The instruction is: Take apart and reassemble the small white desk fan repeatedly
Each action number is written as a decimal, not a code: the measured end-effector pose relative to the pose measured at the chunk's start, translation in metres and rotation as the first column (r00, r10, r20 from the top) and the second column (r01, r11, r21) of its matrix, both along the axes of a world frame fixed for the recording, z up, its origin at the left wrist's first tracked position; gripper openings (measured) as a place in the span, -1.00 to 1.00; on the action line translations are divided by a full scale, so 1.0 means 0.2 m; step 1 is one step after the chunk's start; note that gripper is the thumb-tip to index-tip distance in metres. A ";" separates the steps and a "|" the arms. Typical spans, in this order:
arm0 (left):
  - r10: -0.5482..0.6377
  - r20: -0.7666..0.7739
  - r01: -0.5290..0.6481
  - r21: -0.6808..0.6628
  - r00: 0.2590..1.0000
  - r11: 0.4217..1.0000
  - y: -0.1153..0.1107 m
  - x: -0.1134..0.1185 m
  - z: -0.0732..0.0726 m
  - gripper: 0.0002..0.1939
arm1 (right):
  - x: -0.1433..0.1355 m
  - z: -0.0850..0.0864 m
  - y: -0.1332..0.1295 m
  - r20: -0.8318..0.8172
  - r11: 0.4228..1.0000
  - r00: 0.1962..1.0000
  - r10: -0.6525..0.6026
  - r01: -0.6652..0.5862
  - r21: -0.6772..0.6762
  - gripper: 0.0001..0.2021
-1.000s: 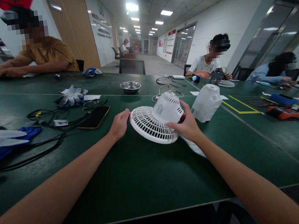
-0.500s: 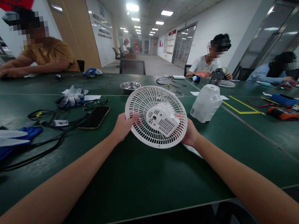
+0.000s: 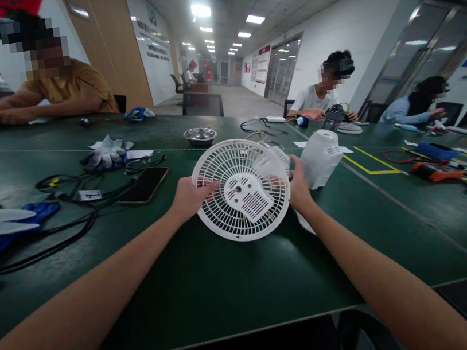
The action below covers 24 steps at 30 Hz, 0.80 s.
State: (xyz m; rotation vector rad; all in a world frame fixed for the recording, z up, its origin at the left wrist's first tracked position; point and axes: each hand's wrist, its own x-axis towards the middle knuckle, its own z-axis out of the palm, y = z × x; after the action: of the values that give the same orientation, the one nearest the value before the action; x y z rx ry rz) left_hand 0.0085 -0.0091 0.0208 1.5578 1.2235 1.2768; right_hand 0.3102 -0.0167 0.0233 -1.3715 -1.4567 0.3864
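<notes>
- Grille (image 3: 243,197): a white round fan guard with a slotted hub, held above the counter (image 3: 214,282) between both hands, its inner face turned toward the camera. A second ago it lay face-down with the domed motor cover upward; half a second ago it was raised and tipped upright; now it sits slightly lower and more squarely to the viewer. The flip appears complete, so the hub side is open to inspection.
- Left hand (image 3: 187,198): fingers closed on the grille's left rim, thumb on the near face. It has stayed on that edge through the turn.
- Right hand (image 3: 300,189): now clasps the right rim from behind, fingers hidden by the grille; earlier it cupped the motor cover. Both grips pinch the rim, neither spread.
- Housing (image 3: 321,157): a white ribbed shell standing on the counter just beyond the right hand, not touched and unmoved.
- Phone (image 3: 143,186): dark, flat, left of the grille, beside a tangle of cables (image 3: 71,192).
- Bowl (image 3: 200,136): a steel dish farther back.
- Gloves (image 3: 106,153): a white pair by the cables.
- Other people sit along the far edges, hands on their own work.
</notes>
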 end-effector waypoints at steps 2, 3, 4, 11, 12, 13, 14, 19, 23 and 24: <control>0.020 -0.008 -0.020 -0.043 1.000 0.999 0.00 0.00 0.01 -0.80 | 0.09 0.03 0.02 0.189 0.984 0.967 -0.169 0.154 0.091 -0.22; 0.025 -0.003 -0.025 -0.060 1.000 0.998 0.01 0.00 0.00 -0.80 | 0.13 0.04 0.02 0.256 0.972 0.940 -0.224 0.197 0.129 -0.25; 0.030 0.002 -0.029 -0.074 1.000 0.997 0.01 -0.01 0.00 -0.80 | 0.15 0.05 0.02 0.312 0.963 0.913 -0.262 0.225 0.147 -0.27; 0.034 -0.034 -0.039 -0.142 0.999 0.989 0.07 -0.07 -0.03 -0.77 | 0.19 0.00 0.06 0.536 0.955 0.805 -0.254 0.295 0.010 -0.38; 0.019 -0.050 -0.027 -0.154 0.999 0.988 0.08 -0.08 -0.03 -0.77 | 0.19 0.00 0.06 0.535 0.957 0.804 -0.261 0.289 0.033 -0.42; 0.003 -0.062 -0.013 -0.164 0.998 0.986 0.08 -0.09 -0.03 -0.78 | 0.19 0.01 0.07 0.522 0.955 0.804 -0.284 0.285 0.080 -0.45; -0.015 -0.069 0.003 -0.174 0.997 0.985 0.09 -0.09 -0.03 -0.78 | 0.20 0.02 0.07 0.498 0.945 0.804 -0.326 0.292 0.147 -0.48; -0.055 -0.072 0.037 -0.234 0.996 0.971 0.12 -0.12 -0.05 -0.82 | 0.26 0.11 0.05 0.266 0.739 0.704 -0.658 0.535 0.410 -0.39; -0.045 -0.082 0.022 -0.261 0.996 0.965 0.14 -0.14 -0.07 -0.77 | 0.33 0.08 0.06 0.143 0.688 0.677 -0.722 0.679 0.255 -0.19; -0.055 -0.076 0.033 -0.265 0.996 0.964 0.13 -0.14 -0.07 -0.75 | 0.35 0.05 0.07 0.125 0.710 0.700 -0.703 0.679 0.188 -0.15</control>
State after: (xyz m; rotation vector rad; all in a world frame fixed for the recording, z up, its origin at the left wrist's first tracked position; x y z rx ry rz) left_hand -0.0191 0.0179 0.0075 1.4466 1.3439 0.9836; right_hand 0.3808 -0.0028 0.0341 -1.7663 -0.9683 -0.3380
